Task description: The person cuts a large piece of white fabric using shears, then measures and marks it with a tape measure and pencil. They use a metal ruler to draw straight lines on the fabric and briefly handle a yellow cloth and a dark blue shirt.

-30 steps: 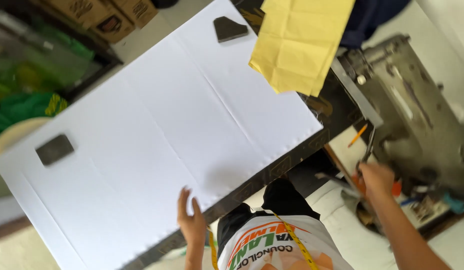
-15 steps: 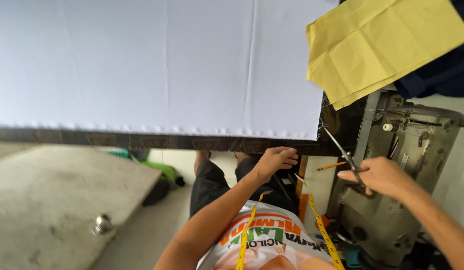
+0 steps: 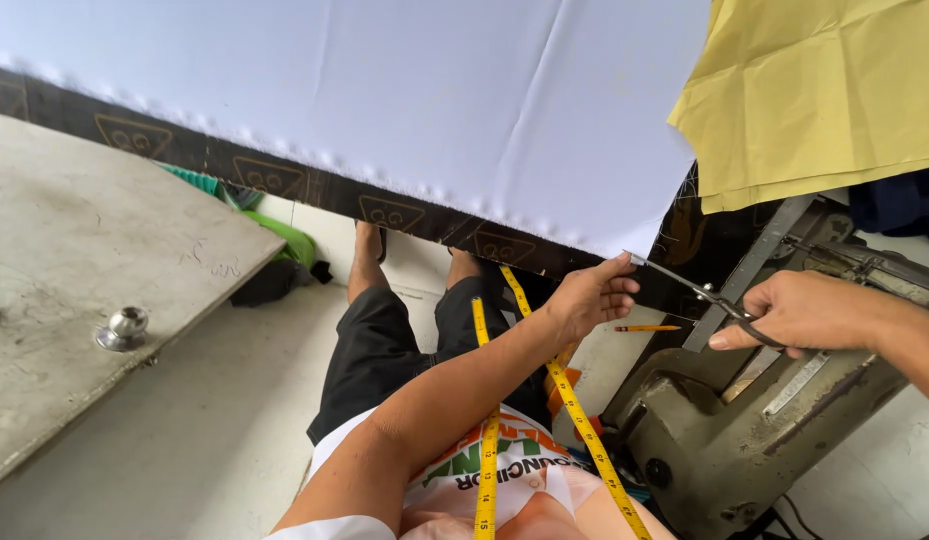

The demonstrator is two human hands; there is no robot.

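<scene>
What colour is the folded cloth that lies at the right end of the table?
The folded cloth is pale yellow; the head view shows it.

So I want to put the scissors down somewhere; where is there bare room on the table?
The white cloth lies bare left of the yellow cloth. It is crowded at the cloth's right corner, where left hand, right hand and scissors meet above the sewing machine.

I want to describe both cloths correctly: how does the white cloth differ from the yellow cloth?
The white cloth is large and covers most of the table; the yellow cloth is smaller and lies at the table's right end. The white one lies flat in one layer; the yellow one looks folded and creased. The left hand grips the white corner; no hand touches the yellow. Both are plain.
</scene>
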